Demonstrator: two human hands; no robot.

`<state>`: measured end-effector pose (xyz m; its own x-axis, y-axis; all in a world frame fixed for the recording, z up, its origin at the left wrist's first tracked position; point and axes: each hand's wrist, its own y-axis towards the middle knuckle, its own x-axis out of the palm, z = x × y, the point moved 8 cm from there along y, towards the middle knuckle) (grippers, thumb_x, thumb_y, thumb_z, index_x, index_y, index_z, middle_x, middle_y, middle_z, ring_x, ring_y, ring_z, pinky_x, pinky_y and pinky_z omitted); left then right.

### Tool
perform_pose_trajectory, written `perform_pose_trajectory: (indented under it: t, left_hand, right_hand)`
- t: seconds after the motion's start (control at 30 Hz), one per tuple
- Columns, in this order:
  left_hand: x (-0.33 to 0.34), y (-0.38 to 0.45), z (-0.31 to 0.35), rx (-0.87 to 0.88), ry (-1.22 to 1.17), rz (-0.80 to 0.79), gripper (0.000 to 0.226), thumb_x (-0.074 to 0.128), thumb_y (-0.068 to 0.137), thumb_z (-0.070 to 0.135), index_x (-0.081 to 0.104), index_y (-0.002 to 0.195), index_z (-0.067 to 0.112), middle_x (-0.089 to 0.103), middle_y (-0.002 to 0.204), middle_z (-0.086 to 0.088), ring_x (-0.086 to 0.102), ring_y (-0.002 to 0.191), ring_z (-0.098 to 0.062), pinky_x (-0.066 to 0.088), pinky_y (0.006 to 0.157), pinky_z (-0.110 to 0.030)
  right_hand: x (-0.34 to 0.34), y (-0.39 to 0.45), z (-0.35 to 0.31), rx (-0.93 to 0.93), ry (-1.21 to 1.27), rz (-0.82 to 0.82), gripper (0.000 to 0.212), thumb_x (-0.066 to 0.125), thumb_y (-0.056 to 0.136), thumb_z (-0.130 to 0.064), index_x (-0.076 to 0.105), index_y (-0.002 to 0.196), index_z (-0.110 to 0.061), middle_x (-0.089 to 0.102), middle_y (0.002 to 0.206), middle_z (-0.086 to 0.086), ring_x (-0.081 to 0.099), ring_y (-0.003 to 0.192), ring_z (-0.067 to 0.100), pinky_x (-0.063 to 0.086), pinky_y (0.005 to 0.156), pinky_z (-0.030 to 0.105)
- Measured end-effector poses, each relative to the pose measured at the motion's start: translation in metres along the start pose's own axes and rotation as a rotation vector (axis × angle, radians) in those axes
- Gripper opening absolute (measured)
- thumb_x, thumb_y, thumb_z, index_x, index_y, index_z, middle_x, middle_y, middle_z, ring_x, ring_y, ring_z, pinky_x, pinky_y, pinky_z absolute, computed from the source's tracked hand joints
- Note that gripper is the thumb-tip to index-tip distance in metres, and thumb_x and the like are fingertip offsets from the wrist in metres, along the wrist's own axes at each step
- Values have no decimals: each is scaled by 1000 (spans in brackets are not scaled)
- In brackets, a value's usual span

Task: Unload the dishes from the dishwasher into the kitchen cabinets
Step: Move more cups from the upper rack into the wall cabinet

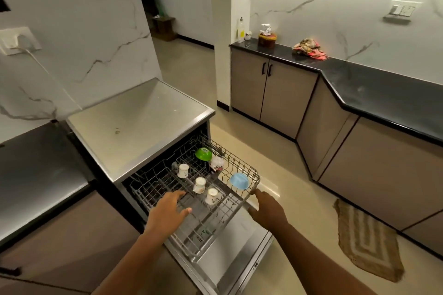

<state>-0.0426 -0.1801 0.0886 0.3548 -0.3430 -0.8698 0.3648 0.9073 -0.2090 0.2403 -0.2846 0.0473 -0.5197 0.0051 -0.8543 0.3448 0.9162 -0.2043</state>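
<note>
The dishwasher (143, 124) is seen with its door (230, 254) dropped flat toward six o'clock and its upper wire rack (215, 211) drawn out over the door. Three white cups are carried upside down in the rack: one cup (183, 170) at the back, a second cup (199, 185) nearer the middle, and a third cup (212, 196) closest to the front, in a line running toward four o'clock. A green bowl (203, 154) is lodged at the rack's twelve o'clock side, a patterned white cup (217, 164) is set just beside it at four o'clock from it, and a pale blue bowl (239, 181) is tilted against the rack's three o'clock wall.

The left hand (169, 211) is held over the rack's nine o'clock side, its fingers (178, 195) straight and loosely spread, the tips reaching toward the wires near the second cup; whether they touch cannot be told. The right hand (267, 209) is placed at the rack's front corner at four o'clock, its fingers (257, 192) bent down onto the rim below the blue bowl; whether the wire is gripped cannot be told.

Beyond the open floor at two o'clock, closed kitchen cabinets (268, 93) are seen under a black table (383, 88), on which a crumpled cloth (309, 48) and a brown jar (267, 39) are lying. A woven mat (366, 242) is spread on the floor at four o'clock.
</note>
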Motion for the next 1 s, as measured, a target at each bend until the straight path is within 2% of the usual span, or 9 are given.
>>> perform_pose_trajectory:
  t: [0.13,0.37,0.47,0.57,0.67,0.8,0.9,1.0]
  left_hand:
    - [11,54,-15,-9,30,-56,62,63,87,53,42,141,30,49,139,2,53,122,-16,47,101,-42]
    - [47,146,-29,20,106,-220,57,64,88,50,44,138,30,51,133,0,57,113,-18,51,94,-42]
    - [67,185,-36,15,155,-268,56,61,90,49,44,139,28,50,134,-1,57,115,-20,50,94,-43]
    - [81,213,-41,2,172,-270,55,61,90,46,44,139,27,49,135,0,54,119,-21,49,95,-42]
    - [102,243,-53,-65,224,-286,58,62,91,42,40,142,27,42,141,-3,47,127,-24,49,95,-44]
    - [135,280,-65,-172,295,-310,70,63,91,42,28,149,27,33,149,-5,38,135,-29,48,96,-47]
    - [158,296,-72,-252,292,-330,81,66,89,41,18,153,25,31,153,-7,37,138,-32,46,99,-49]
    - [185,316,-85,-286,311,-358,81,66,90,38,17,153,23,26,157,-6,39,138,-32,46,101,-49]
  right_hand:
    - [16,38,0,26,5,-37,53,58,90,-45,43,138,-30,59,125,-1,56,114,19,47,88,31]
    - [43,100,14,105,-8,-83,57,60,90,-43,40,141,-27,59,126,2,57,114,22,49,89,32]
    - [62,129,15,117,18,-102,57,61,91,-40,42,142,-24,57,132,2,56,119,23,48,94,33]
    - [80,153,10,100,24,-112,56,62,89,-39,43,140,-24,58,132,3,57,117,22,49,92,32]
    - [111,182,11,103,37,-218,52,61,88,-37,45,136,-25,60,129,2,58,116,22,51,92,33]
    - [152,225,11,58,51,-333,60,63,87,-38,41,141,-26,60,126,4,59,114,24,52,92,37]
    - [178,248,12,32,55,-374,62,66,86,-35,40,141,-27,64,118,4,62,106,22,52,86,33]
    - [210,271,14,30,59,-429,65,73,81,-32,42,139,-29,59,123,3,60,107,20,53,87,34]
